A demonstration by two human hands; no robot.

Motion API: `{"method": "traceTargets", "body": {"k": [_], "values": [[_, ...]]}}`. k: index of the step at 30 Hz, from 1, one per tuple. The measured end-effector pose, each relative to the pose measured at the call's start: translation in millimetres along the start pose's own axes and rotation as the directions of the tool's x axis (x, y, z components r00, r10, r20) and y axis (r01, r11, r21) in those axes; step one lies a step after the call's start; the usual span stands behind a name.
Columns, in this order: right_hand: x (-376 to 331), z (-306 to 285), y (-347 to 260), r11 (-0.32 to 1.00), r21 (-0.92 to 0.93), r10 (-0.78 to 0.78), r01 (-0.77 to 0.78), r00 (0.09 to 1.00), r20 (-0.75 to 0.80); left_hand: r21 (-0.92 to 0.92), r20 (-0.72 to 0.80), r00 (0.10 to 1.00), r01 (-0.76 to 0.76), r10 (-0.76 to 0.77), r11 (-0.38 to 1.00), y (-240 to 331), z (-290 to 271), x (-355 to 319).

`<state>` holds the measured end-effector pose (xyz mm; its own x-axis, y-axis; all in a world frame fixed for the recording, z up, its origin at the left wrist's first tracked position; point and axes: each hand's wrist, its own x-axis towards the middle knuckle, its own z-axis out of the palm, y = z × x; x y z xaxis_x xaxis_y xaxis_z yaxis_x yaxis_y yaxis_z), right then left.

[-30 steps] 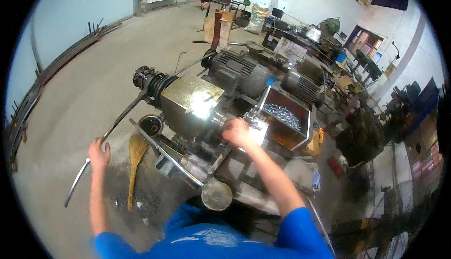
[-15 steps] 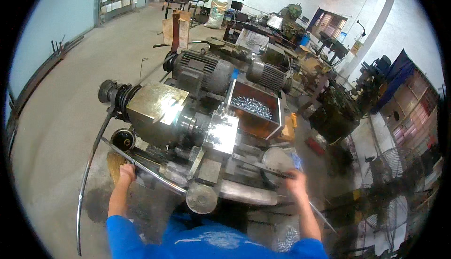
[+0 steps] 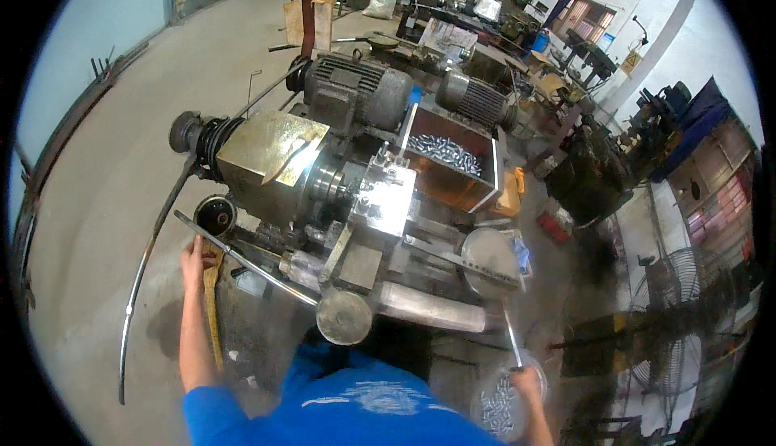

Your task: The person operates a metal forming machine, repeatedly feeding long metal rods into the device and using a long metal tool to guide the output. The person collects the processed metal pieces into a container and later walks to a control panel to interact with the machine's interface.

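Observation:
My left hand [image 3: 195, 262] is beside the upper end of a long steel lever [image 3: 255, 262], fingers apart, one pointing up toward the bar. Whether it touches the lever I cannot tell. Below that hand a yellowish-brown strip [image 3: 212, 308] hangs down. At the lower right my right hand [image 3: 527, 383] is closed on the end of a thin metal rod handle [image 3: 512, 334]. Close to it is a clear container [image 3: 540, 369] of small shiny metal parts [image 3: 497, 414]. The lathe-like machine's bright tool block [image 3: 384, 201] stands between my arms, beside the spindle [image 3: 330, 183].
Behind the tool block a box [image 3: 453, 195] holds many small metal parts. A flat bar with holes [image 3: 461, 263] crosses a round pan [image 3: 489, 244]. Motors [image 3: 356, 90] stand at the back. A fan [image 3: 675, 284] is at the right. A long rod [image 3: 132, 304] leans at the left.
My right hand has moved down from near the flat bar's end and now grips the rod handle, which has swung. My left hand has moved up and left, toward the lever's end. The view has shifted.

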<state>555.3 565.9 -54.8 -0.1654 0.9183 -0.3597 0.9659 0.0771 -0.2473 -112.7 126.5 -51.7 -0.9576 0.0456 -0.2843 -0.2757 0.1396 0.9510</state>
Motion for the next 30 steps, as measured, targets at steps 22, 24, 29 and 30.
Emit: {"method": "traceTargets", "body": {"k": [22, 24, 29, 30], "values": [[-95.4, 110.8, -86.2, 0.599, 0.752, -0.304, 0.276, 0.947, -0.105, 0.154, -0.129, 0.947, -0.275, 0.295, 0.949, -48.3, 23.9, 47.5], [-79.9, 105.0, -60.3, 0.669, 0.714, -0.221, 0.206, 0.973, -0.074, 0.234, -0.165, 0.955, -0.206, 0.248, 0.95, -8.2, 41.6, 13.0], [-18.5, 7.3, -28.3, 0.997, -0.034, -0.074, 0.068, 0.975, -0.21, 0.208, -0.175, 0.935, -0.272, 0.309, 0.94, -25.2, 34.6, 16.6], [22.2, 6.2, 13.7, 0.945, -0.289, -0.25, 0.154, 0.91, -0.33, 0.198, -0.168, 0.927, -0.301, 0.335, 0.933, -29.4, 38.2, 16.6]]}}
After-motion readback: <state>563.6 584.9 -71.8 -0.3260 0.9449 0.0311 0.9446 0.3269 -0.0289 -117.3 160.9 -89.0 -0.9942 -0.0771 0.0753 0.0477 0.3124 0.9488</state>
